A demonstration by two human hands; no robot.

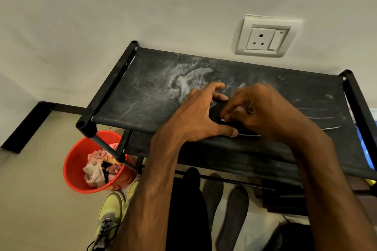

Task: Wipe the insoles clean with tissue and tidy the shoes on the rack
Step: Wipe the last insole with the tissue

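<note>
Left hand (201, 118) grips the near end of a black insole (216, 113): thumb along its front edge, fingers curled over the far edge. Right hand (267, 112) sits just beside it, fingers bent down onto the same insole, tips pinching a small scrap of white tissue (225, 119). Most of the scrap is hidden under the fingers. We note a ring (249, 109) on one right finger.

The insole lies flat on the top shelf (146, 91) of a black fabric shoe rack, near the front edge, running off to the right under the right wrist. A pale dusty smear (189, 79) marks the shelf behind the hands.

On the floor below the rack we see two grey insoles, one (212, 191) nearer the rack, one (233, 218) nearer us, side by side. A pair of yellow-green sneakers (111, 214) stands left of them. Beside the rack's left leg stands a red bucket (73, 171) holding crumpled rags (98, 167). A wall socket (263, 36) sits above the rack.
</note>
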